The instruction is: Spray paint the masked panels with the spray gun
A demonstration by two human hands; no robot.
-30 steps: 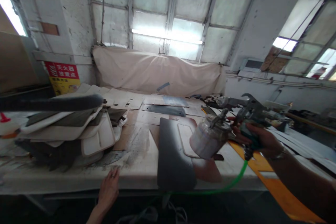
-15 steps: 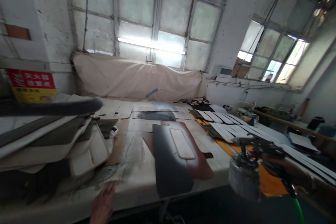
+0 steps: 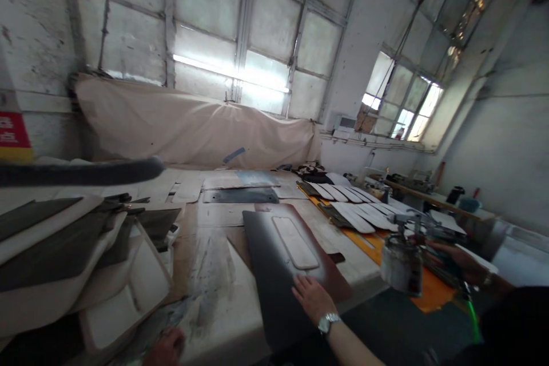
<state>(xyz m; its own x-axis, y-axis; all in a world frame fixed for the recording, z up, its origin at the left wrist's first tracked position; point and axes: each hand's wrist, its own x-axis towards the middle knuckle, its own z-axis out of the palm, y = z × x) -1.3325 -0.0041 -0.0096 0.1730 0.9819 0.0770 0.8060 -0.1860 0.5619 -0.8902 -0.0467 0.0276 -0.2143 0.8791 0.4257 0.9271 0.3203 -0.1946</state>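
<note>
In the head view my right hand is closed round the handle of a spray gun, whose metal cup hangs below. A green hose runs down from it. My left hand is low at the table's front edge, partly cut off and blurred; its fingers seem bent. Between the two hands lies a dark panel beside a reddish-brown one. A pale rounded rectangular piece rests over them. Another person's hand, wearing a watch, lies on the panels just below that piece.
Grey-green and white panels are stacked at the left, with a dark bar above. White strips lie on orange sheeting at the right. A cloth hangs behind. Black clothing fills the lower right corner.
The other person's hand with the watch has come in from the lower right onto the panels. The view has turned right. My left hand shows lower in the picture.
</note>
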